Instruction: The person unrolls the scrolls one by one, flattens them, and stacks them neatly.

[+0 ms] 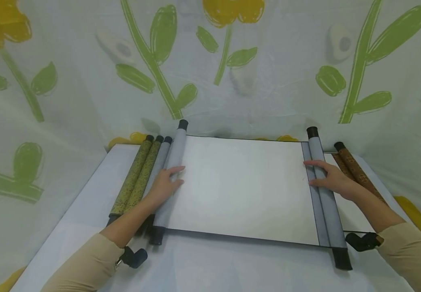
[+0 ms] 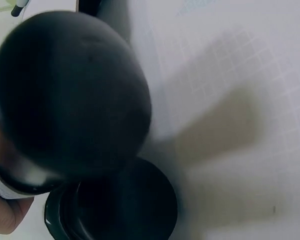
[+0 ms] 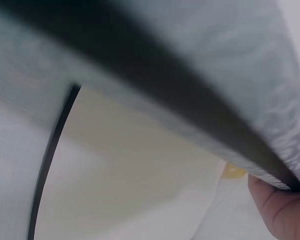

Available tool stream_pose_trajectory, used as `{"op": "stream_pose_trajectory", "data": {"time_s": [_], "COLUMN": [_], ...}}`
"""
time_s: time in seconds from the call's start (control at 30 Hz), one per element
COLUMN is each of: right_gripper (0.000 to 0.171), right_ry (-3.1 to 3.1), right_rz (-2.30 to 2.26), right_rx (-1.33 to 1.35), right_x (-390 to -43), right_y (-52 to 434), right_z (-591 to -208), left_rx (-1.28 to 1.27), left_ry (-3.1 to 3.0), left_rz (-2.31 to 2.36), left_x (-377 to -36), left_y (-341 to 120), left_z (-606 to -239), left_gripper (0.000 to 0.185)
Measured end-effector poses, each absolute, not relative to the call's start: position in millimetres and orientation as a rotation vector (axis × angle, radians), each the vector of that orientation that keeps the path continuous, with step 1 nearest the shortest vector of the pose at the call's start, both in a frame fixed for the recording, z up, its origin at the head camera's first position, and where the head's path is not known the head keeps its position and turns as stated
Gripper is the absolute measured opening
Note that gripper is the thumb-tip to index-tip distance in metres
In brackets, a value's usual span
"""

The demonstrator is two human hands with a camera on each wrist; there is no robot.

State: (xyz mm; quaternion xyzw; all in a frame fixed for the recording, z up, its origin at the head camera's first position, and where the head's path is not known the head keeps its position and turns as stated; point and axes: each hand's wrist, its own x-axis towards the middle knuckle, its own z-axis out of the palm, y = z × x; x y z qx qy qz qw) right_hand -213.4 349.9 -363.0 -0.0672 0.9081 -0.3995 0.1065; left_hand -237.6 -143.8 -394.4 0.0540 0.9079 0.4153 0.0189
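The hanging scroll [image 1: 243, 186] lies unrolled between the hands. The left hand [image 1: 166, 184] rests flat-fingered on its left roller [image 1: 172, 170]; the right hand [image 1: 328, 178] rests open on the right roller [image 1: 325, 190]. Rolling well likely calls for even pressure, keeping both rollers parallel.
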Motion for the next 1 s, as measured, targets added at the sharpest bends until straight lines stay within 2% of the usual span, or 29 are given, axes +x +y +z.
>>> {"op": "stream_pose_trajectory", "data": {"time_s": [0.4,0.53,0.77,1.0], "right_gripper": [0.053,0.056,0.073,0.069], "right_ry": [2.652,2.69,2.726,2.75], "right_rz": [-1.161,-1.116,-1.05,-1.017], "right_rx": [-0.269,-0.255,-0.215,-0.221], "right_x": [-215.1,-217.4,-218.2,-218.4], "right_y": [363.4,364.5,364.4,363.9], "right_z": [-362.5,-361.4,-360.5,-357.5], "left_rx": [0.17,0.203,0.186,0.238], "left_ry": [2.808,2.813,2.777,2.829], "left_rz": [1.261,1.309,1.357,1.324], "left_x": [-237.2,-237.1,-236.1,-235.7], "left_y": [-148.1,-149.7,-152.9,-154.4], "left_z": [-395.9,-394.5,-389.5,-388.1], "left_gripper": [0.041,0.04,0.047,0.043]}}
